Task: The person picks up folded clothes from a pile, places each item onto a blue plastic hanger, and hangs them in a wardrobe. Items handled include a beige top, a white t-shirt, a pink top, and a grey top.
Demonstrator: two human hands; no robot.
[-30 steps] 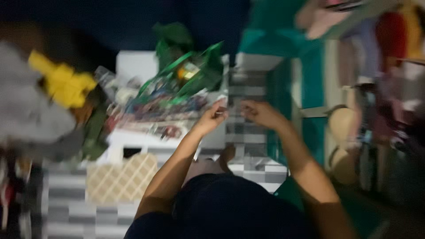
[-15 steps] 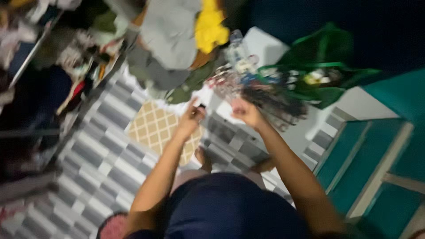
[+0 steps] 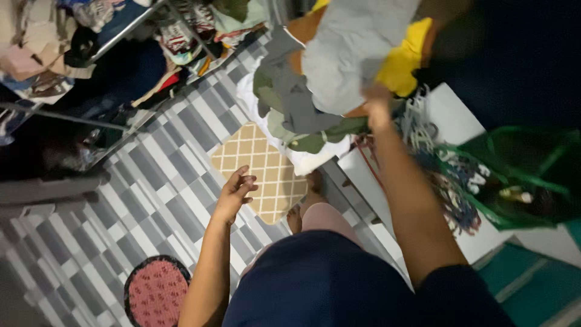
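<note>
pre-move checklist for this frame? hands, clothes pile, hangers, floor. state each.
1. Right hand at the clothes pile: ok, it reaches the pile's lower edge; grip cannot tell, blurred.
2. Left hand free: ok, open, holding nothing, above the beige lattice mat.
3. Pile stable: cannot tell; grey, yellow and olive garments overhang the white surface.
4. Hangers clear of the arm: not ok, heaped right beside the forearm.
5. Green bag: ok, apart from both hands.
6. Footing: ok, bare foot on tiled floor.

Right hand (image 3: 378, 106) motion-blurred at the clothes pile (image 3: 339, 66); can't tell if its fingers grip anything. Pile cut off by top edge. Green bag (image 3: 520, 175), beside that forearm, clipped at right edge, contents unreadable.
</note>
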